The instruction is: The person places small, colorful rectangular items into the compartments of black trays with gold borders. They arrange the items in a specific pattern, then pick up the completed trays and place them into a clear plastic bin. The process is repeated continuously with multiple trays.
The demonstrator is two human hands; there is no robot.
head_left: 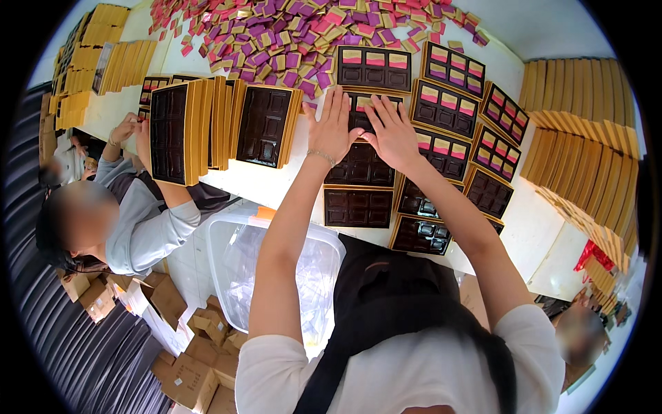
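Note:
My left hand [334, 125] and my right hand [392, 131] lie flat, fingers spread, side by side on a dark gold-rimmed compartment tray [358, 117] on the white table [276, 183]. That tray holds a few pink and yellow wrapped pieces, mostly hidden under my palms. Just below it sit two empty dark trays [358, 207]. A tray with a filled top row [373, 67] lies right above my fingertips. A big heap of pink, purple and gold wrapped pieces [296, 31] covers the far side of the table.
More partly filled trays [452, 107] fan out to the right. Upright stacks of gold-edged trays [207, 124] stand at the left, gold box stacks [579, 138] at the right. Another person [131, 207] works at the left. A clear plastic bin [276, 269] and cardboard boxes [186, 359] sit below.

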